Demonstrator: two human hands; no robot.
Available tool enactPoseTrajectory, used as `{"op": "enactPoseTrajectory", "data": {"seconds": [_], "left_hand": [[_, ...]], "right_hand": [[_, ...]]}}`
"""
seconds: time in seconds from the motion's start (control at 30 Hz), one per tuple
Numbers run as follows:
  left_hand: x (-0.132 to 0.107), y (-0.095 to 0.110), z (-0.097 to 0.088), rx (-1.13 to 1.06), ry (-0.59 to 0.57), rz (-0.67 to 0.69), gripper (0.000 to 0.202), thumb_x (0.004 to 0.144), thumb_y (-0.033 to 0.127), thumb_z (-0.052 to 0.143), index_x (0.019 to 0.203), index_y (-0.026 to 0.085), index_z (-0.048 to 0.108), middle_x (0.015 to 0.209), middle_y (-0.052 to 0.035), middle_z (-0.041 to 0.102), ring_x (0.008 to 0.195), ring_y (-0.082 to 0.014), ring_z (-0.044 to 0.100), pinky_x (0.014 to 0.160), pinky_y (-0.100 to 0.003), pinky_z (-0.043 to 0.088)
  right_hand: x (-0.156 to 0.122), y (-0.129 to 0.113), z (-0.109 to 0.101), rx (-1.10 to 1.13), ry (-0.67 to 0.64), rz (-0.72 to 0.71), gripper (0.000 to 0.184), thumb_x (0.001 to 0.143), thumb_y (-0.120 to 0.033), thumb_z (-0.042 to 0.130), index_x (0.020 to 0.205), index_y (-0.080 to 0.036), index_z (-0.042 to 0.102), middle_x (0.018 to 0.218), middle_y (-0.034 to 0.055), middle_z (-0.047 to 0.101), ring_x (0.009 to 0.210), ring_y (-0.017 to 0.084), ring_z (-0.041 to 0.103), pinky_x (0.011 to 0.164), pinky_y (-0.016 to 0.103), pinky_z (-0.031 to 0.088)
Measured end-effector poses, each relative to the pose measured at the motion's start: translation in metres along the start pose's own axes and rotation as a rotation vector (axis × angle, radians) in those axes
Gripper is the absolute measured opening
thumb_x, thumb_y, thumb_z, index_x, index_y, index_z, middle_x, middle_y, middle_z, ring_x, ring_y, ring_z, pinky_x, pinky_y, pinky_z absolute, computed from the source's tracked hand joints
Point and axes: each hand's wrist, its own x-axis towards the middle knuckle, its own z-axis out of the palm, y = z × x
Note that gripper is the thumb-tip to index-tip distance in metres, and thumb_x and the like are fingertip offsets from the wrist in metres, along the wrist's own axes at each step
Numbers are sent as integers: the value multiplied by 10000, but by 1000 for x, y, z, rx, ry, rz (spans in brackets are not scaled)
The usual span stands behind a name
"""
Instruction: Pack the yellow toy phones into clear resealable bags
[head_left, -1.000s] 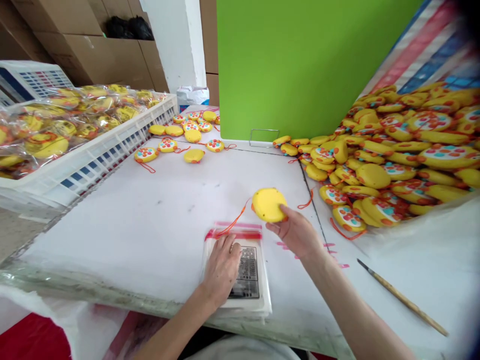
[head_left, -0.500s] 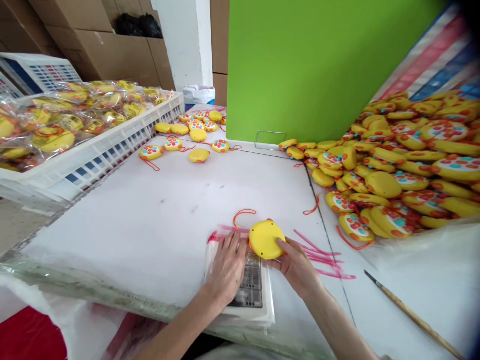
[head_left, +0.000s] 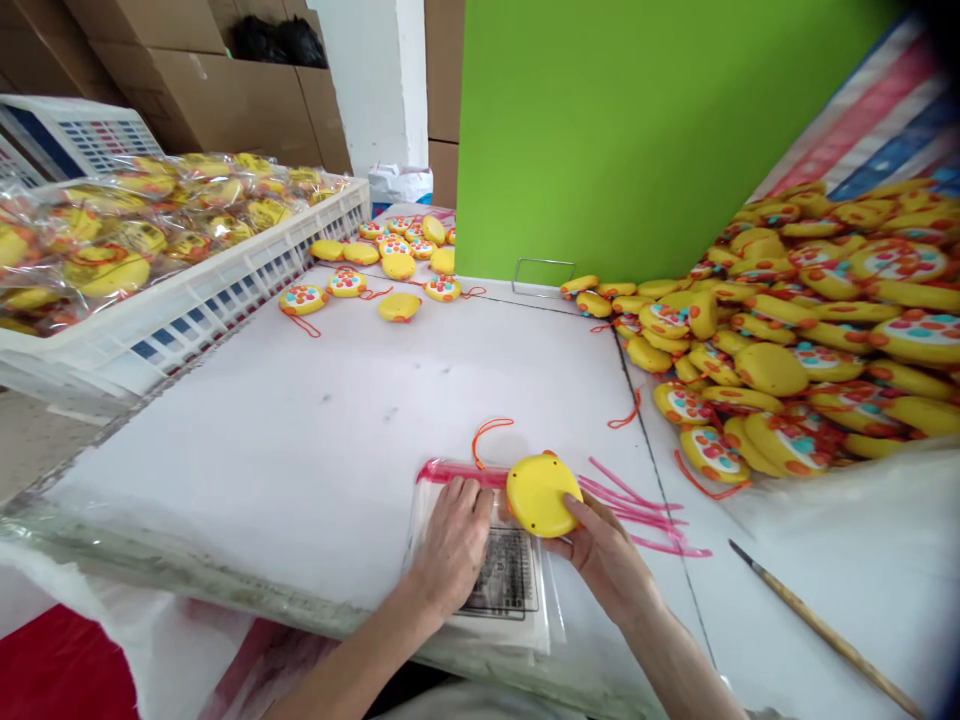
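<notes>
1. The right hand [head_left: 606, 558] is pinching a round yellow toy [head_left: 541, 495] near its edge, with the thumb across the top face and the fingers curled beneath it.
2. The left hand [head_left: 451, 545] is pressing down on a clear plastic bag [head_left: 506, 575], open and flat, with its fingers lying close together.
3. The toy is hanging right at the bag's mouth, overlapping the pink-red strip [head_left: 457, 472] along that edge, while its orange cord [head_left: 487, 438] is looping out onto the table.
4. Loose pink strips [head_left: 637, 510] are lying just beside the right hand on the white-covered table [head_left: 262, 470].
5. Farther out, a heap of yellow toys [head_left: 787, 350] is banking against a green board [head_left: 600, 130], scattered toys [head_left: 397, 307] are lying at the table's far end, and bagged toys [head_left: 105, 270] are filling a white plastic crate [head_left: 217, 300].
</notes>
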Motion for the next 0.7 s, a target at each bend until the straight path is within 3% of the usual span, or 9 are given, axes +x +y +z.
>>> {"op": "enactPoseTrajectory", "data": {"seconds": [0.17,0.33,0.5,0.63,0.7], "left_hand": [[-3,-1,-1,-81,28,-11,166,880,102,372,846,169,520,866,-63,547,836,-228,481,754,-392,438],[-3,-6,5,-229,108,-41,330,876,109,399,1197,170,452,994,-78,576,924,-238,486,816,-408,425],[-1,-10,0,-272,11,27,256,876,93,384,1005,187,584,915,-62,578,890,-224,495,807,-397,427],[-2,-6,-8,-209,21,80,249,869,75,385,966,166,596,946,-74,591,906,-229,497,803,-398,434],[-4,-2,-13,-185,77,135,240,878,79,376,973,150,585,956,-77,605,917,-228,501,835,-409,422]], "right_hand": [[-7,-9,-5,-80,-4,-13,329,763,-315,718,1040,-185,599,974,36,643,789,157,613,551,234,566],[-16,-16,-11,-99,-57,30,333,764,-317,716,1054,-197,606,960,32,642,752,153,615,533,231,565],[-23,-26,-5,-99,-206,155,370,772,-307,697,1093,-148,603,967,83,647,750,168,631,563,247,576],[-12,-33,15,-120,-205,2,368,769,-318,682,1093,-183,574,1072,64,590,876,179,607,656,266,580],[-5,-33,25,-278,-211,-132,345,813,-354,625,1112,-211,529,1046,41,564,874,175,590,616,264,576]]}}
